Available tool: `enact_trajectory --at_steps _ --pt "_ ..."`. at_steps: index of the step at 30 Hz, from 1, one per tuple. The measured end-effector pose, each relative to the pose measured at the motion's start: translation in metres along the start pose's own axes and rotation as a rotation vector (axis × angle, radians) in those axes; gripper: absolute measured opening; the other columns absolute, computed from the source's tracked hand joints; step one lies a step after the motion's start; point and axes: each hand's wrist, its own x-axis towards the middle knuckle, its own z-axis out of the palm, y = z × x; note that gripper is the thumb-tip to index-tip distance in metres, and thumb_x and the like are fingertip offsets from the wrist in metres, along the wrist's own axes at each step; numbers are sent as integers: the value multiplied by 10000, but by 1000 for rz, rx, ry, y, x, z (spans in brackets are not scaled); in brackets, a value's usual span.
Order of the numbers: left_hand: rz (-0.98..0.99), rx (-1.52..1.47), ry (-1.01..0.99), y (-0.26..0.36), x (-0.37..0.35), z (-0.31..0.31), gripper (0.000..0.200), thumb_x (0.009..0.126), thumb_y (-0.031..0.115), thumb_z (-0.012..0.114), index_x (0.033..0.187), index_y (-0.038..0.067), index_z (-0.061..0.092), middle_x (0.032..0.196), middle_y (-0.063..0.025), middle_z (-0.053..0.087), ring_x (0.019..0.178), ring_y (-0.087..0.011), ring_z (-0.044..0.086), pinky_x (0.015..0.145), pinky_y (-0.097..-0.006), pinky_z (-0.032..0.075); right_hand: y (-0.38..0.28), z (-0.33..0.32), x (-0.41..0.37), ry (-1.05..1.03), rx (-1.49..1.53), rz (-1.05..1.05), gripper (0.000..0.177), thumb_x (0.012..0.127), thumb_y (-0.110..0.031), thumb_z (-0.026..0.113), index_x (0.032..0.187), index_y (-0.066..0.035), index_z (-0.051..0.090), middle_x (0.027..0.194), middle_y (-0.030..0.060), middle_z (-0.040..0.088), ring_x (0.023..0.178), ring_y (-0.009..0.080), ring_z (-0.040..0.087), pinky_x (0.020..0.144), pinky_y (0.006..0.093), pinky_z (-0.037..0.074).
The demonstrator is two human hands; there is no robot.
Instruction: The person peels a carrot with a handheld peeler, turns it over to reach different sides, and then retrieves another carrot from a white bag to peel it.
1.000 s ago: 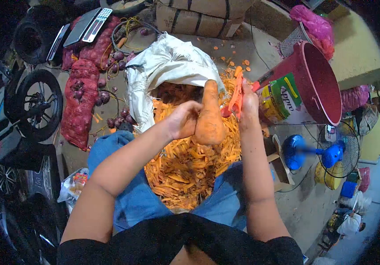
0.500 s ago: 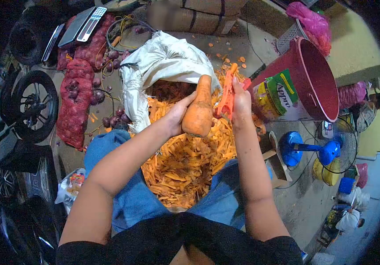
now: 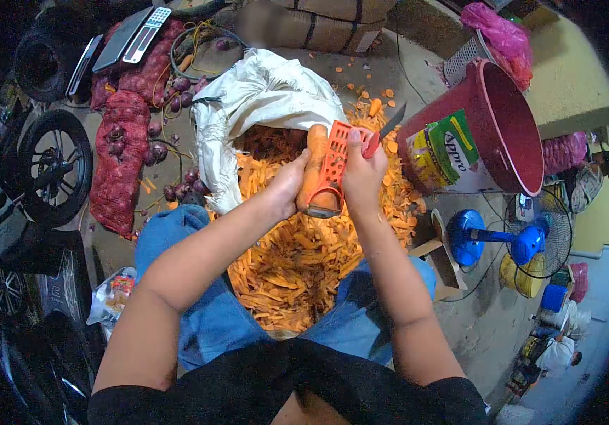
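Observation:
A thick carrot point(image 3: 311, 173) stands nearly upright in my left hand point(image 3: 287, 185), whose fingers wrap round its left side. My right hand point(image 3: 363, 173) is closed on an orange-red peeler point(image 3: 334, 159) with a perforated body, its blade end lying against the carrot's lower part. The same hand also grips a knife point(image 3: 392, 120) by its red handle, dark blade pointing up and right. Below both hands spreads a heap of carrot peelings point(image 3: 283, 276), between my knees. Behind them a white sack point(image 3: 269, 88) gapes, with more peelings at its mouth.
A large dark red bucket point(image 3: 488, 127) lies tilted at the right, near a blue fan point(image 3: 496, 237). Red net bags of onions point(image 3: 120, 156) and a scale point(image 3: 124, 49) are at the left. Carrot pieces point(image 3: 375, 106) litter the floor beyond. A motorbike wheel point(image 3: 57, 170) stands far left.
My right hand has turned and brought the peeler from beside the carrot onto its right face. The knife blade now shows. The carrot has shifted slightly left and is turned in my left hand.

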Motion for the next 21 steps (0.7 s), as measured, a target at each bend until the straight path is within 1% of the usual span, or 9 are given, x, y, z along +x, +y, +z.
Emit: enact_trajectory --at_steps 2,3,5,6,9,11,15,17,21 --pt "-37 40 49 0 -6 6 420 858 349 213 1099 51 383 1007 -93 500 866 -179 520 762 -306 425 3 -4 0 -13 -183 -49 200 810 -189 449 721 -12 478 618 8 470 569 72 402 518 242 358" --pt "-38 40 50 2 -8 9 420 858 349 213 1099 51 383 1007 -93 500 866 -179 520 762 -306 425 2 -4 0 -12 -183 -47 200 810 -189 449 721 -12 478 618 8 470 569 72 402 518 242 358" --pt "-28 100 40 4 -12 14 425 861 345 201 1098 44 384 1006 -91 500 870 -176 518 766 -302 422 -1 -3 0 52 -312 -123 207 816 -182 441 722 -5 494 585 -40 424 523 48 355 472 204 316" --pt "-30 99 41 3 -10 12 425 861 345 201 1098 44 384 1006 -91 500 870 -176 518 766 -302 422 0 -4 0 53 -313 -121 207 816 -182 441 722 -5 494 585 -40 424 523 48 355 472 204 316" --pt "-18 129 5 0 -3 5 424 862 343 196 1095 43 387 1006 -91 500 868 -171 518 769 -298 419 3 -7 5 77 -441 -129 212 810 -174 447 689 -4 491 552 -38 408 503 50 342 445 216 299" --pt "16 158 14 -1 -4 7 426 862 344 193 1088 43 392 1000 -94 503 861 -168 520 770 -293 418 5 -8 7 76 -440 -31 248 804 -193 451 657 7 459 543 53 453 506 102 376 476 271 344" --pt "18 208 25 0 -2 7 421 864 339 190 1079 42 397 985 -97 508 849 -165 523 753 -289 426 11 -10 10 94 -387 -11 250 798 -190 455 651 12 461 537 78 457 488 128 387 477 286 348" --pt "17 230 53 0 -1 6 418 865 334 187 1073 40 399 967 -96 513 840 -164 525 735 -286 434 15 -12 13 102 -555 -91 237 785 -176 466 644 14 463 532 108 459 466 165 395 474 309 344" --pt "25 237 85 -2 0 5 415 866 328 184 1066 37 401 952 -94 516 833 -163 527 722 -288 440 9 -6 13 105 -494 -75 216 772 -161 476 647 14 467 528 130 460 454 196 399 465 329 333"
